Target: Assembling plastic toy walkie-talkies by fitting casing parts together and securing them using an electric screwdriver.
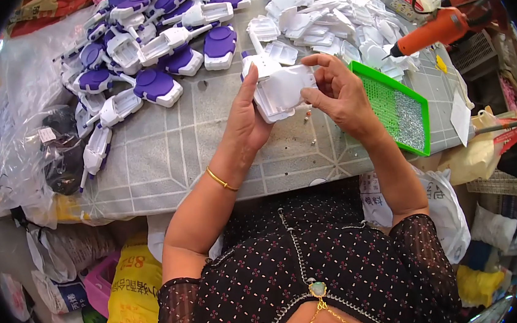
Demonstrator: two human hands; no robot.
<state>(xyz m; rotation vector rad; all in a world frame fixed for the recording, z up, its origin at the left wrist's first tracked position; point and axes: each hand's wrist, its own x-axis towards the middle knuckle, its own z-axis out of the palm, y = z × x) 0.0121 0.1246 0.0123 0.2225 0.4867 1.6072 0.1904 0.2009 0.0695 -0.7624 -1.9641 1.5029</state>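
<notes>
My left hand [247,114] is wrapped round a white plastic housing [274,112], its thumb up along the side. A thin white cover [291,83] lies over the housing at a slight tilt. The thumb and fingers of my right hand [344,95] pinch the cover's right edge. Whether the cover sits fully in the housing, I cannot tell. Just right of my right hand lies a green tray [425,123] of small silvery screws [408,120]. Beyond my hands is a heap of loose white plastic covers [320,17].
Purple-and-white plastic housings [157,87] are piled at the far left of the grey table [177,144]. Clear plastic bags [20,145] lie along its left side. An orange electric screwdriver [432,32] hangs at the right. A white paper [461,118] overhangs the right edge.
</notes>
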